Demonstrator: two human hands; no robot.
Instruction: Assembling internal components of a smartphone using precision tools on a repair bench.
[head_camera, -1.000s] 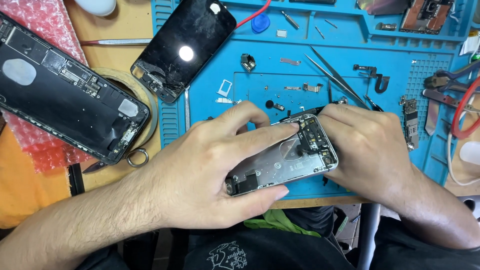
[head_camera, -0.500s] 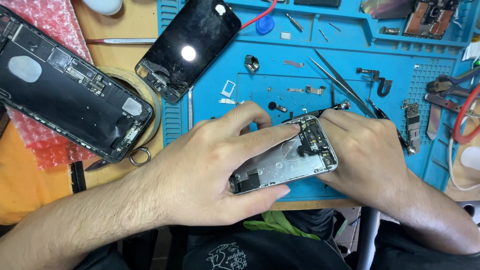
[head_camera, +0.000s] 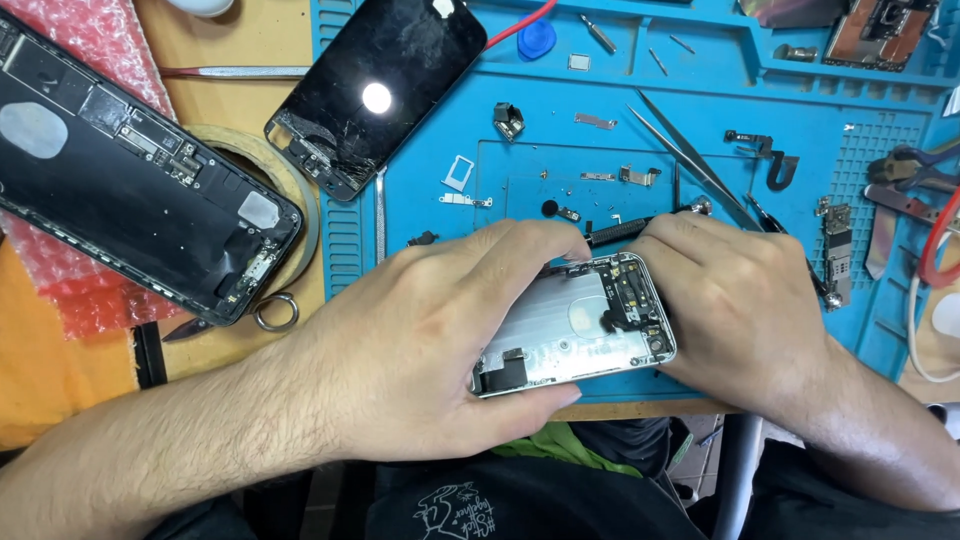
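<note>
Over to the far left of the person's hands lies a big black phone shell (head_camera: 140, 190) on pink bubble wrap (head_camera: 90, 60), and a cracked black screen (head_camera: 385, 85) lies above the left hand. That left hand (head_camera: 420, 350) grips the silver phone shell (head_camera: 575, 325) at its left end, thumb below and fingers on top. Just right of it, the right hand (head_camera: 740, 310) grips the other end and pinches a thin dark tool (head_camera: 640, 228) against the top edge. It looks like a small part inside is being worked loose. The next move needs a slow, steady touch. Further right, tweezers (head_camera: 690, 158) lie on the blue mat (head_camera: 880, 150).
</note>
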